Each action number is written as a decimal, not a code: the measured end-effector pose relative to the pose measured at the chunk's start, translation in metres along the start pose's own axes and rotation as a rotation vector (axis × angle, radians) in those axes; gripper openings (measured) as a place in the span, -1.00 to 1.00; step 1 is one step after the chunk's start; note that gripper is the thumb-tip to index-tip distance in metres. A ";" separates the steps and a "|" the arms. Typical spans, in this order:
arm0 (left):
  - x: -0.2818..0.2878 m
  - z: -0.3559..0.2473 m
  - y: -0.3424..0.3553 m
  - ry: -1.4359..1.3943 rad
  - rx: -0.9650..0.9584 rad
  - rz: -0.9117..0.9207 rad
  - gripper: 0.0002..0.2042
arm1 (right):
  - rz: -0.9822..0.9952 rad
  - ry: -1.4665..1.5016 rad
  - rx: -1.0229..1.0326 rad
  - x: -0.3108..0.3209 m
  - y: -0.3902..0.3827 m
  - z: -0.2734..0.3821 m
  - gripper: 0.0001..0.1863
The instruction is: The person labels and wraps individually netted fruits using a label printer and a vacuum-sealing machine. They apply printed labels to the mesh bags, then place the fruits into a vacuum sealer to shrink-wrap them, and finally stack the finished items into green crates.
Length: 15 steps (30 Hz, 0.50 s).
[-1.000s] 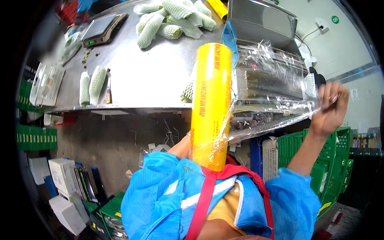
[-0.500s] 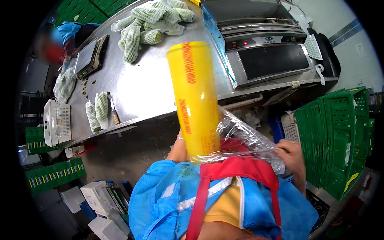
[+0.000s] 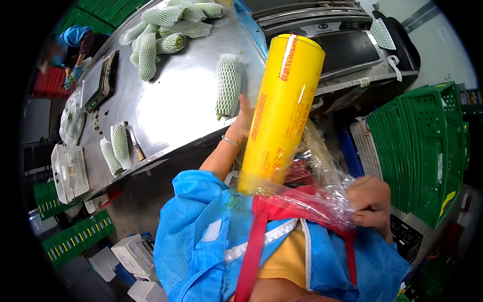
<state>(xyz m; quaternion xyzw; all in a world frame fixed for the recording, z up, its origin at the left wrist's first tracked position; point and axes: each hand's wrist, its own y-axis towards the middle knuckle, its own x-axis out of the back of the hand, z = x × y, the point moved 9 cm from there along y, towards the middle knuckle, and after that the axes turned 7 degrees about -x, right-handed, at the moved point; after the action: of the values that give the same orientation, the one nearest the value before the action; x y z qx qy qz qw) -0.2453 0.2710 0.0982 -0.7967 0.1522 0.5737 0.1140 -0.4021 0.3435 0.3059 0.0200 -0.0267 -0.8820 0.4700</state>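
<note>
A big yellow roll of cling film stands tilted in front of my body, its top leaning right. Behind its left side is my left hand, the thumb pointing up and the fingers hidden by the roll it supports. Closed at the lower right, my right hand grips a bunched sheet of clear film that runs from the roll across my red apron. Just beyond my left thumb, a long green vegetable in a white foam net lies on the steel table.
Several netted vegetables are piled at the table's far side; two more lie beside a knife. A scale and white basket stand left. A wrapping machine and green crates are right. A co-worker bends far left.
The roll has swung right and tilts more, uncovering my left thumb and the netted vegetable behind it. My right hand has moved slightly down with the film. The view has shifted.
</note>
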 end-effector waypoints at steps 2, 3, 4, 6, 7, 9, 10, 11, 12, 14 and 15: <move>0.005 0.000 0.017 0.093 -0.068 -0.076 0.05 | 0.066 0.076 0.066 -0.014 0.014 -0.004 -0.90; 0.008 -0.002 0.021 -0.046 -0.092 0.008 0.02 | 0.066 -0.054 0.033 -0.014 0.014 -0.006 -0.91; 0.025 0.000 0.025 -0.182 -0.102 0.090 -0.01 | 0.052 -0.179 0.001 -0.012 0.012 -0.010 -0.92; 0.027 -0.007 0.022 -0.298 -0.147 0.105 -0.03 | -0.074 -0.176 -0.104 0.013 -0.003 -0.019 -0.95; 0.013 -0.012 0.017 -0.278 -0.197 0.050 -0.03 | -0.154 -0.091 -0.148 0.033 -0.023 -0.024 -0.96; -0.005 -0.021 0.013 -0.048 -0.283 -0.043 -0.05 | -0.167 0.073 -0.151 0.049 -0.033 -0.031 -0.96; 0.005 -0.018 0.015 -0.088 -0.287 -0.060 -0.06 | -0.103 0.154 -0.115 0.040 -0.022 -0.028 -0.96; 0.026 -0.012 0.022 -0.129 -0.291 -0.077 -0.06 | -0.039 0.234 -0.079 0.029 -0.010 -0.024 -0.95; 0.050 -0.007 0.028 -0.164 -0.309 -0.092 -0.06 | 0.196 0.048 0.071 -0.001 0.007 -0.013 -0.92; 0.081 -0.008 0.026 -0.149 -0.432 -0.132 -0.10 | 0.299 0.034 0.141 0.004 0.010 -0.002 -0.89; 0.095 -0.015 0.019 -0.089 -0.521 -0.211 -0.11 | 0.225 0.047 0.085 0.029 0.005 -0.004 -0.88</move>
<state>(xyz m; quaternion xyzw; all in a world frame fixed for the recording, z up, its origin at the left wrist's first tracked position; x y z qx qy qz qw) -0.2111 0.2374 0.0131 -0.7846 -0.0893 0.6128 -0.0291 -0.4139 0.3168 0.3019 0.0575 -0.0551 -0.8211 0.5652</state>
